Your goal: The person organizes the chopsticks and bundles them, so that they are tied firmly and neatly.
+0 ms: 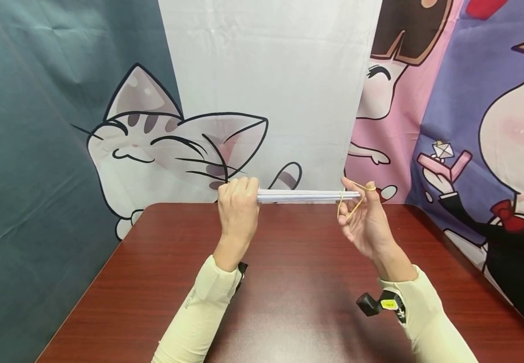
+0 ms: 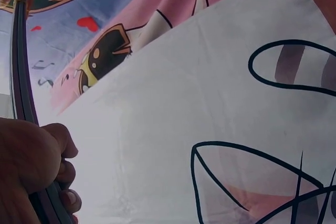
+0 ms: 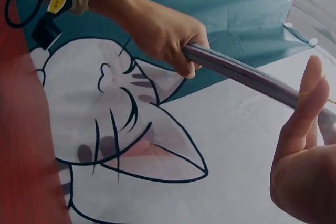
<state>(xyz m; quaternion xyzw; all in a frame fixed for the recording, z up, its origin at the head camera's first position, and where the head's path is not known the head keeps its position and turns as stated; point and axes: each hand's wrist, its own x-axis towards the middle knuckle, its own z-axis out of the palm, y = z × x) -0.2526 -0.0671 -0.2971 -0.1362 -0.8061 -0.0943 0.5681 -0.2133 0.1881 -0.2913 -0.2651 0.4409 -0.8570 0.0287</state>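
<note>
Before me my left hand (image 1: pixel 238 207) grips one end of a bundle of slim white sticks (image 1: pixel 304 195), held level above the table. In the left wrist view the bundle (image 2: pixel 22 72) runs up out of the fist. At its far end is my right hand (image 1: pixel 365 222), thumb and fingers spread, with a yellow rubber band (image 1: pixel 356 207) stretched between them. The band also loops about the sticks near their tips. In the right wrist view the fingers (image 3: pixel 308 111) overlap the bundle's end, and part of the band is hidden behind them.
A dark red wooden table (image 1: pixel 289 262) lies below both hands. Cloth backdrops with a cartoon cat (image 1: pixel 143 141) and cartoon figures hang behind and at the sides. Black camera mounts (image 1: pixel 382 304) are strapped at the wrists over pale sleeves (image 1: pixel 198 312).
</note>
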